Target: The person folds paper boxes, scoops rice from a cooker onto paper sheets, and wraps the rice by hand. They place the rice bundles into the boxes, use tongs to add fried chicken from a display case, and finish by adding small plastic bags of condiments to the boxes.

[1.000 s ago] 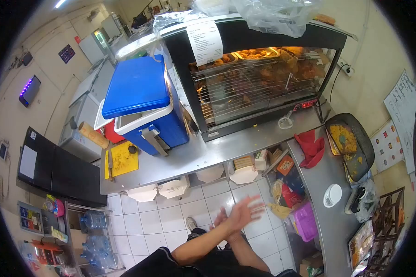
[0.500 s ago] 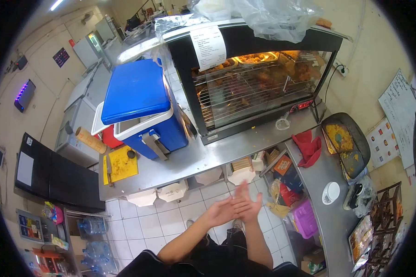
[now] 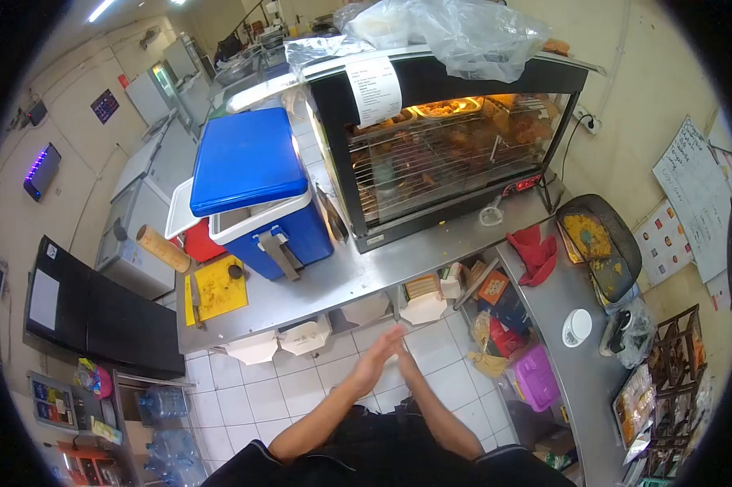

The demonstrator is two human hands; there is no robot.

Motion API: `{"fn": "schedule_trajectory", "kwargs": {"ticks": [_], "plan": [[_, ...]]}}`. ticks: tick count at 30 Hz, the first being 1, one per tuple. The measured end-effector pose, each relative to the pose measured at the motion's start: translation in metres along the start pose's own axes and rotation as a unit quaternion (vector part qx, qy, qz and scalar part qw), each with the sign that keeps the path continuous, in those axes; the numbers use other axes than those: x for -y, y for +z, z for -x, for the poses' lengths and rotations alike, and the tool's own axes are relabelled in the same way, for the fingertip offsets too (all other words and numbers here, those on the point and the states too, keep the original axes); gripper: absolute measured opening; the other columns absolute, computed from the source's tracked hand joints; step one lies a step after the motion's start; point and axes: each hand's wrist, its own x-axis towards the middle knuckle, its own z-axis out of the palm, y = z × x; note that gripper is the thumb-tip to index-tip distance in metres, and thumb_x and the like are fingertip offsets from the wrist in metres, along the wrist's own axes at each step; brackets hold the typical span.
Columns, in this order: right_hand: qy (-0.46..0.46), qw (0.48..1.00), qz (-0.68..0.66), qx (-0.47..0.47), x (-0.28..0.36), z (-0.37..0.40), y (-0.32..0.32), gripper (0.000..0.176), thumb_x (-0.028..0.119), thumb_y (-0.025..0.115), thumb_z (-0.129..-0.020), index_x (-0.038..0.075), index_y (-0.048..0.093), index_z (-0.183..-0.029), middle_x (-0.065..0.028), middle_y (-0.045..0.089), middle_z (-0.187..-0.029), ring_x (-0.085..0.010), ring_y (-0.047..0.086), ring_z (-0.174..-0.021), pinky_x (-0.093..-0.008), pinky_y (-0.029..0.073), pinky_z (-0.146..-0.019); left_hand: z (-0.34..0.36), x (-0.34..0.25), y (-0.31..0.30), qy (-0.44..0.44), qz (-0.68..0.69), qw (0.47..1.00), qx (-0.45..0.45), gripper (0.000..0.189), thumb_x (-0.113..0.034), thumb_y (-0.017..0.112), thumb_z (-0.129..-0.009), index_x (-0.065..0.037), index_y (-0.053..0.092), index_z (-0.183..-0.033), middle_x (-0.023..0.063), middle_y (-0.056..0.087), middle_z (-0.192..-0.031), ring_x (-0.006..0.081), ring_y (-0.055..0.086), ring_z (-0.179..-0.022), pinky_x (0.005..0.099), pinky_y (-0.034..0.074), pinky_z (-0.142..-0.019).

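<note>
Part of right hand (image 3: pixel 405 364) behind left hand (image 3: pixel 371 367)

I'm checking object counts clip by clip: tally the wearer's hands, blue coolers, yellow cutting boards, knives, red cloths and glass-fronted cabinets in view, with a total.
Left hand and right hand: 2
Blue cooler: 1
Yellow cutting board: 1
Knife: 1
Red cloth: 1
Glass-fronted cabinet: 1
Total: 7
</note>
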Motion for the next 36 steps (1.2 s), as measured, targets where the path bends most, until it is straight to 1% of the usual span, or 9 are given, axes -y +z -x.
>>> {"fn": "schedule_trajectory", "kwargs": {"ticks": [5, 7, 10, 13, 18, 22, 24, 27, 36], "plan": [[0.027, 0.784, -0.539, 0.306, -0.058, -0.015, 0.025, 0.078, 0.066, 0.032, -0.099, 0.007, 0.042, -0.148, -0.0161, 0.047, -0.149, -0.0312, 0.040, -0.141, -0.0425, 0.029, -0.118, 0.015, 0.069, -0.027, 0.229, -0.599, 0.764, 0.067, 0.054, -0.028, 0.056, -0.093, -0.010, 0.051, -0.143, 0.0215, 0.043, -0.151, 0.0384, 0.036, -0.143, 0.0540, 0.027, -0.114], [0.119, 0.861, -0.468, 0.160, -0.048, 0.005, 0.033, 0.082, 0.069, 0.031, -0.098, 0.004, 0.041, -0.148, -0.0151, 0.049, -0.148, -0.0308, 0.043, -0.139, -0.0444, 0.031, -0.117, 0.013, 0.108, -0.088, 0.283, -0.576, 0.766, 0.037, 0.053, -0.028, 0.057, -0.091, -0.010, 0.053, -0.141, 0.0209, 0.045, -0.149, 0.0387, 0.038, -0.141, 0.0559, 0.028, -0.113], [0.145, 0.853, -0.441, 0.239, -0.008, 0.052, 0.036, 0.067, 0.064, 0.032, -0.102, 0.011, 0.053, -0.138, -0.0099, 0.053, -0.145, -0.0268, 0.050, -0.132, -0.0466, 0.040, -0.107, 0.008, 0.118, -0.157, -0.062, -0.743, 0.658, -0.106, 0.035, -0.026, 0.053, -0.094, -0.010, 0.065, -0.122, 0.0223, 0.068, -0.114, 0.0381, 0.066, -0.104, 0.0505, 0.050, -0.092], [0.132, 0.840, -0.421, 0.315, -0.004, 0.071, 0.043, 0.074, 0.071, 0.036, -0.096, 0.009, 0.061, -0.127, -0.0123, 0.064, -0.128, -0.0268, 0.060, -0.118, -0.0492, 0.047, -0.094, 0.018, 0.109, -0.179, -0.177, -0.191, 0.954, -0.151, 0.050, -0.046, 0.045, -0.102, -0.003, 0.064, -0.120, 0.0172, 0.068, -0.113, 0.0250, 0.062, -0.111, 0.0388, 0.047, -0.100], [0.101, 0.710, -0.634, 0.289, -0.236, -0.006, 0.077, 0.071, 0.068, 0.033, -0.100, 0.007, 0.063, -0.121, -0.0139, 0.070, -0.102, -0.0250, 0.068, -0.093, -0.0327, 0.052, -0.079, 0.047, 0.191, -0.168, -0.449, -0.211, 0.867, 0.039, 0.053, -0.044, 0.050, -0.101, -0.003, 0.056, -0.133, 0.0152, 0.063, -0.125, 0.0250, 0.059, -0.117, 0.0385, 0.050, -0.094], [0.074, 0.932, -0.287, -0.211, -0.366, 0.004, 0.065, 0.061, 0.060, 0.049, -0.099, 0.002, 0.067, -0.107, -0.0092, 0.067, -0.087, -0.0162, 0.063, -0.080, -0.0260, 0.050, -0.072, 0.088, 0.193, -0.158, -0.512, -0.150, 0.828, 0.171, 0.066, -0.052, 0.059, -0.097, 0.000, 0.054, -0.137, 0.0176, 0.065, -0.128, 0.0264, 0.060, -0.122, 0.0392, 0.046, -0.105], [0.026, 0.892, -0.220, -0.395, -0.397, 0.018, 0.070, 0.049, 0.047, 0.055, -0.101, 0.000, 0.067, -0.104, -0.0089, 0.066, -0.087, -0.0157, 0.061, -0.078, -0.0270, 0.050, -0.071, 0.123, 0.220, -0.190, -0.562, 0.006, 0.821, 0.098, 0.048, -0.044, 0.061, -0.099, -0.002, 0.067, -0.122, 0.0136, 0.071, -0.108, 0.0230, 0.068, -0.098, 0.0376, 0.057, -0.083], [0.140, 0.839, -0.255, -0.460, -0.458, 0.068, 0.097, 0.038, 0.036, 0.055, -0.103, -0.001, 0.065, -0.106, -0.0081, 0.065, -0.088, -0.0153, 0.059, -0.077, -0.0272, 0.049, -0.072, 0.165, 0.289, -0.280, -0.364, -0.168, 0.906, 0.138, 0.031, -0.011, 0.066, -0.097, -0.001, 0.063, -0.127, 0.0093, 0.070, -0.094, 0.0149, 0.066, -0.090, 0.0299, 0.053, -0.081], [0.131, 0.863, -0.021, -0.488, -0.504, 0.081, 0.165, 0.018, 0.018, 0.062, -0.098, 0.000, 0.064, -0.100, -0.0047, 0.062, -0.079, -0.0139, 0.055, -0.063, -0.0273, 0.047, -0.059, 0.138, 0.318, -0.341, -0.502, -0.213, 0.837, 0.032, 0.023, -0.012, 0.068, -0.096, -0.005, 0.062, -0.117, 0.0010, 0.064, -0.079, 0.0062, 0.058, -0.074, 0.0229, 0.047, -0.076]]}}
